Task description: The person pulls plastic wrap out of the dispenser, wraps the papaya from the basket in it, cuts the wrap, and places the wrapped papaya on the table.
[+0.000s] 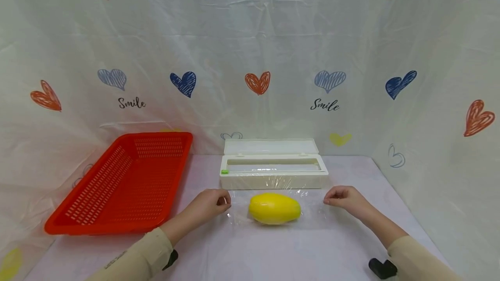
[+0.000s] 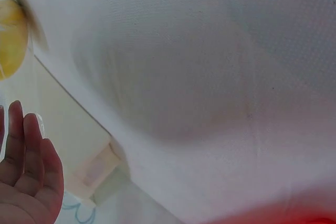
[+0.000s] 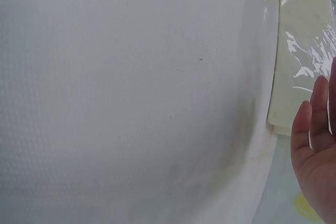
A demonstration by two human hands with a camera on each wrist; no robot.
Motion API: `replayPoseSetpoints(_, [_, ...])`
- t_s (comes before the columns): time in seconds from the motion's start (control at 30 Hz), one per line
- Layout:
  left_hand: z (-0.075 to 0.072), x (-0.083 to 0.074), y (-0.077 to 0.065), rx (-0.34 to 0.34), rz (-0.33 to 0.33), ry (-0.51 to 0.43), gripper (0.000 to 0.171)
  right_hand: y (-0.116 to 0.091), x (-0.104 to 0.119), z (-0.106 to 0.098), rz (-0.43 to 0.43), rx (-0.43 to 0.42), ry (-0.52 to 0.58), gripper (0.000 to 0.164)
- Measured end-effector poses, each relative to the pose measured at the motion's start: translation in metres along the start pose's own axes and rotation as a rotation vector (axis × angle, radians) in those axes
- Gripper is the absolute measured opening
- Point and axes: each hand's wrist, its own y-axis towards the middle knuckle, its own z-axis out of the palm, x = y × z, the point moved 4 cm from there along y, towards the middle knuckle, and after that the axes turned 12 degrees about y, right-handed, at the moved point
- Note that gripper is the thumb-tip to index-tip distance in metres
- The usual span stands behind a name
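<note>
A sheet of clear plastic wrap [image 1: 239,214] stretches from a white wrap dispenser [image 1: 273,181] toward the front. On the table in front of the dispenser, a smooth yellow oblong fruit [image 1: 274,208] lies on its side, overlapped by the film. With thumb and fingertips my left hand [image 1: 208,205] pinches the film's left edge. My right hand [image 1: 347,200] pinches its right edge on the other side of the fruit. Both wrist views show the hands' outer fingers [image 2: 32,145] [image 3: 316,114] raised beside the dispenser; the pinching fingertips are out of frame there.
A red plastic basket [image 1: 129,198] with slotted walls stands at the left, close to my left forearm. The dispenser's lid [image 1: 271,146] is raised at the back. Behind the table [image 1: 265,255] hangs a white sheet [image 1: 242,34] printed with hearts.
</note>
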Motion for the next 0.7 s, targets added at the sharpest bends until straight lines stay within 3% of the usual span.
replayPoseSetpoints(0.23, [0.003, 0.005, 0.001, -0.03, 0.023, -0.005, 0.014, 0.007, -0.003, 0.001, 0.013, -0.023, 0.0, 0.016])
replayPoseSetpoints(0.47, [0.003, 0.008, -0.001, 0.003, -0.044, 0.007, 0.013, 0.006, -0.002, 0.0, 0.025, -0.033, -0.01, 0.018])
replayPoseSetpoints(0.7, [0.003, 0.012, -0.002, 0.004, -0.066, 0.014, 0.014, 0.005, -0.005, -0.003, 0.039, -0.047, -0.003, 0.021])
